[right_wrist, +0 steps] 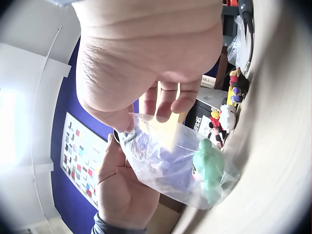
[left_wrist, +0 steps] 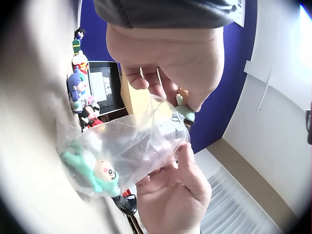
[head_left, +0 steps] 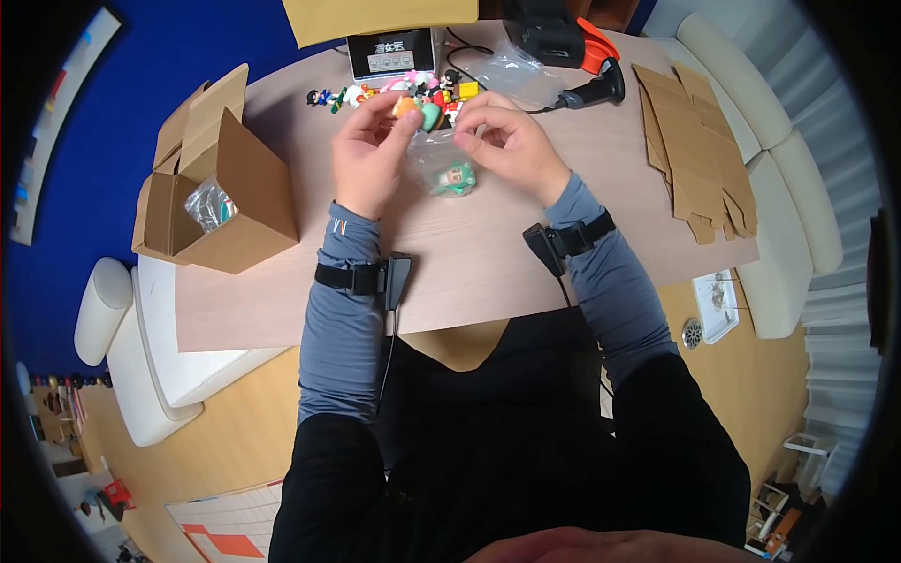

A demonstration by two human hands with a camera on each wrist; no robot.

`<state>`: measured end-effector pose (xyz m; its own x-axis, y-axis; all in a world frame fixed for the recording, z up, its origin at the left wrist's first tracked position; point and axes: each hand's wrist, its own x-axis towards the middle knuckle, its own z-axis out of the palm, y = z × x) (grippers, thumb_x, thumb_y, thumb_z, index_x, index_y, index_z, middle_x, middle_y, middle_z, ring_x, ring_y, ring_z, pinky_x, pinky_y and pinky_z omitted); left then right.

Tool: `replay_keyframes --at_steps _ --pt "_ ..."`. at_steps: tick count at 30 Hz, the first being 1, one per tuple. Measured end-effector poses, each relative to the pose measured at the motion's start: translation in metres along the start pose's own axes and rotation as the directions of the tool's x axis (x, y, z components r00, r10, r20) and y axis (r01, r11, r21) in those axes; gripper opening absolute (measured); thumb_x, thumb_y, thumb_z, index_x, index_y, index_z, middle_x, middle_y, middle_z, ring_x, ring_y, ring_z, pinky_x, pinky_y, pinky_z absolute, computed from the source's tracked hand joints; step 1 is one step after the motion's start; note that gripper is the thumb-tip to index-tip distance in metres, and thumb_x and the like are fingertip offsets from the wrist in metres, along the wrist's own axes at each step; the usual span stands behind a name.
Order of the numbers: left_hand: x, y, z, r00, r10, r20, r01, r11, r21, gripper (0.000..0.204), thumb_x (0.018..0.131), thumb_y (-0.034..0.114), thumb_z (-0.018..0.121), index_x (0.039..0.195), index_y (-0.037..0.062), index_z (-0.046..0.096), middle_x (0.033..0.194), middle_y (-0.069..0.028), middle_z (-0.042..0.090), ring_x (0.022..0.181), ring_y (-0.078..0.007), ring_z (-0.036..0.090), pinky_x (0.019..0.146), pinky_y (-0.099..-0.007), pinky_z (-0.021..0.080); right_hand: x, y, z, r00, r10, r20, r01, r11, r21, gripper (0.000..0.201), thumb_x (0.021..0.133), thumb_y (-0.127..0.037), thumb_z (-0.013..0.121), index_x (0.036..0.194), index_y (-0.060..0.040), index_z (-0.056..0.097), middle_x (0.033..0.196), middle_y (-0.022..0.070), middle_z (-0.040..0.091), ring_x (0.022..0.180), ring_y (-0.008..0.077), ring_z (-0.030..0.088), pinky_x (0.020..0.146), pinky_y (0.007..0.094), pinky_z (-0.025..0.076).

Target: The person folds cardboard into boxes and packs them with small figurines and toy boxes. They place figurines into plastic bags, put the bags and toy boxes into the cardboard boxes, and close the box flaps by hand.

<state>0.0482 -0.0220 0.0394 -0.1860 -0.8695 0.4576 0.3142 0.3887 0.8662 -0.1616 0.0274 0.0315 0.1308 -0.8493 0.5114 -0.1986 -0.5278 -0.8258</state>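
A clear plastic bag hangs open-mouthed between both hands, with a mint-green figure lying at its bottom near the tabletop. My left hand pinches a small orange-and-green item between thumb and fingers, beside the bag's mouth. With thumb and forefinger, my right hand pinches the bag's upper edge. Whether the left fingers also grip the plastic is hidden.
Several colourful figures cluster behind the hands, before a small screen. An open carton with a bagged item stands left. Flattened cardboard lies right; a black scanner and loose plastic are at the back.
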Motion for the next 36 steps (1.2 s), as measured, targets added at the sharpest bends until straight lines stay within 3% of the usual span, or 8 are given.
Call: replay_keyframes --at_steps 7,13,19,24,28,31,33,36 --pt "-0.002 -0.002 -0.001 0.989 -0.065 0.131 0.064 0.998 0.012 0.032 0.091 0.010 0.079 0.120 0.0012 0.070 0.104 -0.0021 0.071 0.087 -0.0073 0.060 0.078 -0.0221 0.050 -0.001 0.011 -0.002 1.000 -0.004 -0.014 0.005 0.997 0.072 0.011 0.093 -0.018 0.076 0.096 -0.0075 0.073 0.113 0.0016 0.059 0.090 0.0088 0.058 0.074 0.0225 0.048" --pt "-0.003 -0.008 -0.005 0.957 -0.139 0.255 0.043 0.936 0.350 0.031 0.091 0.015 0.078 0.119 0.0030 0.074 0.100 0.0006 0.071 0.086 -0.0070 0.058 0.076 -0.0236 0.048 0.001 0.012 -0.002 1.000 0.008 0.000 -0.008 0.988 0.152 0.010 0.094 -0.015 0.075 0.098 -0.0066 0.072 0.112 0.0020 0.058 0.093 0.0088 0.058 0.075 0.0223 0.050" --pt "-0.007 -0.011 0.001 0.948 -0.175 0.265 0.186 0.983 -0.014 0.024 0.092 0.016 0.076 0.112 0.0040 0.072 0.103 -0.0001 0.068 0.092 -0.0086 0.058 0.082 -0.0252 0.045 0.003 0.017 -0.003 0.994 -0.018 -0.111 0.035 0.986 0.162 0.008 0.095 -0.008 0.072 0.099 -0.0015 0.071 0.111 0.0047 0.057 0.095 0.0105 0.060 0.077 0.0229 0.052" --pt "-0.004 -0.011 -0.004 0.916 -0.091 0.392 -0.070 0.924 0.377 0.017 0.090 0.009 0.072 0.107 0.0070 0.071 0.105 -0.0019 0.068 0.100 -0.0132 0.061 0.085 -0.0267 0.046 0.004 0.019 -0.004 0.991 -0.015 -0.132 0.041 0.980 0.194 0.009 0.095 -0.007 0.072 0.099 0.0005 0.070 0.110 0.0052 0.057 0.096 0.0114 0.059 0.079 0.0239 0.053" --pt "-0.003 -0.016 -0.004 0.927 0.014 0.376 -0.156 0.924 0.351 0.016 0.090 0.010 0.072 0.106 0.0070 0.071 0.103 -0.0027 0.068 0.101 -0.0141 0.060 0.085 -0.0273 0.047 0.004 0.021 -0.004 0.991 -0.018 -0.130 0.046 0.975 0.220 0.009 0.095 -0.007 0.072 0.100 0.0006 0.069 0.110 0.0047 0.056 0.096 0.0113 0.059 0.078 0.0237 0.053" --pt "-0.003 -0.024 -0.007 0.948 -0.011 0.319 -0.126 0.906 0.405 0.013 0.095 0.013 0.069 0.106 0.0061 0.070 0.100 -0.0012 0.066 0.098 -0.0128 0.060 0.083 -0.0282 0.048 0.003 0.017 -0.006 0.996 0.016 -0.092 0.001 0.982 0.188 0.007 0.098 -0.007 0.067 0.099 0.0001 0.066 0.110 0.0054 0.056 0.105 0.0148 0.056 0.094 0.0282 0.046" --pt "-0.002 -0.031 -0.009 0.919 -0.220 0.328 0.124 0.950 0.288 0.014 0.101 0.016 0.064 0.108 0.0052 0.068 0.098 -0.0002 0.065 0.094 -0.0108 0.060 0.081 -0.0267 0.049 0.003 0.020 -0.005 0.995 0.009 -0.095 0.009 0.984 0.179 0.009 0.097 -0.008 0.070 0.099 -0.0001 0.068 0.110 0.0046 0.056 0.100 0.0135 0.057 0.087 0.0266 0.049" --pt "-0.005 -0.030 -0.008 0.892 -0.280 0.355 0.225 0.956 0.187 0.016 0.104 0.018 0.060 0.110 0.0045 0.066 0.096 0.0007 0.064 0.087 -0.0090 0.060 0.077 -0.0244 0.048 0.003 0.020 -0.004 0.995 0.027 -0.097 -0.012 0.989 0.147 0.010 0.098 -0.010 0.069 0.100 -0.0004 0.068 0.108 0.0033 0.058 0.098 0.0121 0.058 0.086 0.0263 0.050"
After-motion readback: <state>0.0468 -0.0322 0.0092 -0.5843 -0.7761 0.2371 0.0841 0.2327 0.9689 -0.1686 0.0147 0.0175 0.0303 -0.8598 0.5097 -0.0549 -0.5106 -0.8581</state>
